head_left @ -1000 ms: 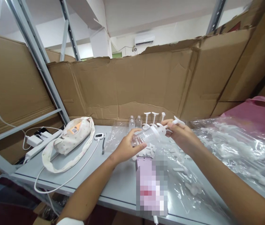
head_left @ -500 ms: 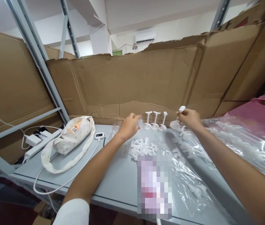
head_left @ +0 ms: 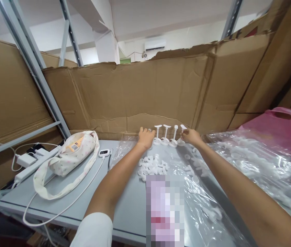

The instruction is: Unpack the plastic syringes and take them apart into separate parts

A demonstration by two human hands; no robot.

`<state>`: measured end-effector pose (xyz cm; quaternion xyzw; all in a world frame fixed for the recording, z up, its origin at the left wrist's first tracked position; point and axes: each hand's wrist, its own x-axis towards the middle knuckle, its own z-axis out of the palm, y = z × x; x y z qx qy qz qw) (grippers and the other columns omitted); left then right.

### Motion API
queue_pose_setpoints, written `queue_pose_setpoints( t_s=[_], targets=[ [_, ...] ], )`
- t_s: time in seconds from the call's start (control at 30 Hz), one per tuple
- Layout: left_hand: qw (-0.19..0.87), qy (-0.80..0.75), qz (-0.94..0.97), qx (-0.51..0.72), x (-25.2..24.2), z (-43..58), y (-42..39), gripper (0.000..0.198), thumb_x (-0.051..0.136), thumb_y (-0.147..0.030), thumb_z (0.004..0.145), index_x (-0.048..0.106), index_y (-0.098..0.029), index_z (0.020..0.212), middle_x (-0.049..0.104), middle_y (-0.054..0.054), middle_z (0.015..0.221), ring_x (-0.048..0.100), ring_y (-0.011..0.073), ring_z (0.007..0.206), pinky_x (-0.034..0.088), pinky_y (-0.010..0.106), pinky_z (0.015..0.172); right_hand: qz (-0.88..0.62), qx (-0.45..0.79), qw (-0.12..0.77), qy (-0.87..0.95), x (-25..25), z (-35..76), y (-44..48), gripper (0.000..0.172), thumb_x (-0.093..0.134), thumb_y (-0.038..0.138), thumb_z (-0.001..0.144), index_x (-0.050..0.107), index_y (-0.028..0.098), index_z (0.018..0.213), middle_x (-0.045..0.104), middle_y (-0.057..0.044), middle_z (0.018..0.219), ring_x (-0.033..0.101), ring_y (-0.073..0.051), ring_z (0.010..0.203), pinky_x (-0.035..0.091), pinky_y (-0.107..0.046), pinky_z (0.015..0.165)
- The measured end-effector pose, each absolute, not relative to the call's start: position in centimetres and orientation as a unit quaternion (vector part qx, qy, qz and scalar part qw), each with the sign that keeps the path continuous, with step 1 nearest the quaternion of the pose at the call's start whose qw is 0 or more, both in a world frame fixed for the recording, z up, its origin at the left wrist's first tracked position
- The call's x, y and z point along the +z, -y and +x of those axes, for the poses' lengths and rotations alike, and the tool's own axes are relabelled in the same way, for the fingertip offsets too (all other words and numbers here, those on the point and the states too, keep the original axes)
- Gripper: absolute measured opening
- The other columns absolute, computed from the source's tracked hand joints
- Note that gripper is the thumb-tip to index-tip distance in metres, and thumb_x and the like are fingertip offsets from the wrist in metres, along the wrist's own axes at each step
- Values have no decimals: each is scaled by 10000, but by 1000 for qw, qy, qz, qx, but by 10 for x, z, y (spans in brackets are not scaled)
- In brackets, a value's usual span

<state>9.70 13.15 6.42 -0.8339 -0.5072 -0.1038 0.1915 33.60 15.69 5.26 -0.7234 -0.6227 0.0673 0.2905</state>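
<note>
My right hand pinches the stem of a white plastic stand with a curved top and a round base. It is at the right end of a row of similar upright stands, its base close to the table. My left hand is at the row's left end, fingers curled around something clear that is mostly hidden. In front of the row lies a pile of small white curved plastic pieces. Clear plastic bags with more white parts are spread below my right forearm.
A cardboard wall stands behind the grey table. To the left are a cloth bag, a small cabled device and a power strip. At right lie bagged white parts and a pink bag. A pixelated patch covers the front.
My right hand has moved left and down, bringing the white stand to the row's right end. My left hand stays by the row's left end. The view has shifted slightly.
</note>
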Motion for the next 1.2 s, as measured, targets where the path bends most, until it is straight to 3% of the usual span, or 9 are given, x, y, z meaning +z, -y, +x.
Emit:
queue_pose_setpoints(
  t_s=[0.13,0.3,0.47,0.57,0.67,0.83,1.0,1.1,1.2],
  targets=[
    [191,509,-830,-121,63,94,-127,466,582,-114,758,506,-172,1214,585,157,1170,511,285,1095,203,474,1042,-730,67,215,645,59,341,-147,218,511,223,824,698,115,795,718,-115,766,671,-219,824,445,-245,675],
    [169,482,-845,-155,65,101,-107,385,582,-188,798,537,-183,1181,550,142,1208,456,280,1167,231,446,1048,-723,120,75,677,68,343,-109,361,512,326,843,618,138,554,615,-93,498,604,-188,504,450,-282,574],
    [-54,422,-890,-166,60,127,-83,264,511,-313,868,618,-191,1075,622,92,1149,511,257,1140,343,367,1001,-706,158,-22,690,65,337,-55,473,512,478,828,545,159,480,547,-71,418,524,-169,392,429,-310,529],
    [-119,401,-900,-127,55,145,-75,262,453,-317,894,643,-215,1042,650,51,1142,575,209,1072,417,285,915,-700,148,-49,697,57,335,-16,544,424,582,837,482,188,465,530,-77,429,528,-187,416,409,-331,537],
    [-151,419,-891,-86,52,161,-72,289,453,-317,887,654,-165,1029,665,114,1114,597,259,1050,431,346,910,-701,115,-34,703,46,335,23,538,411,637,808,422,209,483,543,-79,506,544,-204,481,369,-324,523],
    [-197,463,-864,-17,55,185,-72,182,626,-287,757,670,-111,758,694,183,976,586,359,1068,383,478,970,-696,132,-29,705,32,343,75,470,447,629,780,461,207,575,594,-71,619,537,-208,555,299,-303,512],
    [-336,440,-832,43,59,194,-66,188,577,-265,761,629,-120,654,699,102,716,671,232,767,507,350,789,-663,162,43,730,22,363,92,304,497,480,782,425,212,657,577,-17,664,492,-166,587,275,-275,525],
    [-412,423,-807,22,61,186,-62,179,505,-286,813,602,-135,820,707,76,842,667,155,741,524,269,723,-655,161,108,730,23,378,89,292,504,476,771,405,216,685,559,-5,658,482,-157,596,303,-262,533],
    [-529,413,-740,-44,59,169,-59,215,540,-351,811,562,-166,917,681,75,992,661,151,799,526,271,718,-657,171,157,717,30,390,84,304,510,517,757,448,220,729,559,-7,627,506,-168,580,339,-264,519]
  ],
)
